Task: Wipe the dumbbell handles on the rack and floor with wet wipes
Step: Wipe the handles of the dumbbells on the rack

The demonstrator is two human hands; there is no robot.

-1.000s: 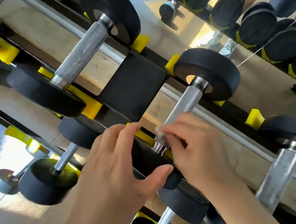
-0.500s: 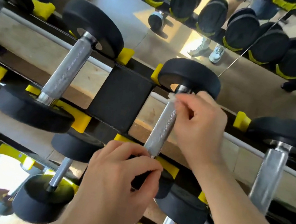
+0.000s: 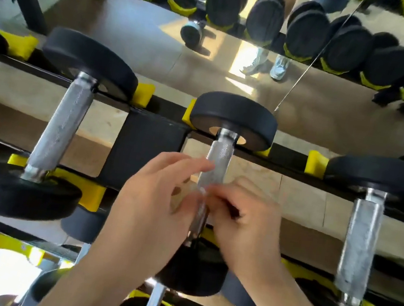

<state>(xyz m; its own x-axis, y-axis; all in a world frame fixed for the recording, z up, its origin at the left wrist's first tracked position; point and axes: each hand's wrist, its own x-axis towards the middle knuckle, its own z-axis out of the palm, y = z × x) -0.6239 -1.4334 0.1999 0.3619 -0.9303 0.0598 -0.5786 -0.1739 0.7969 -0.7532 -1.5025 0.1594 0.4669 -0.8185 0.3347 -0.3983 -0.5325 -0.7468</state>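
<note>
dumbbell handle (image 3: 219, 155) | axis near-to-far, leaning right | right hand (image 3: 246, 218) grips it

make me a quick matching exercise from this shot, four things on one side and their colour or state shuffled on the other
Column one:
1. left hand
2. right hand
3. right dumbbell handle
4. rack cradles

Column two:
A. yellow
B. fingers curled, pinching the wet wipe against the middle handle
C. bare metal, no hand on it
D. fingers stretched out toward the middle handle

Pairs: 1-D, 2-B, 3-C, 4-A
</note>
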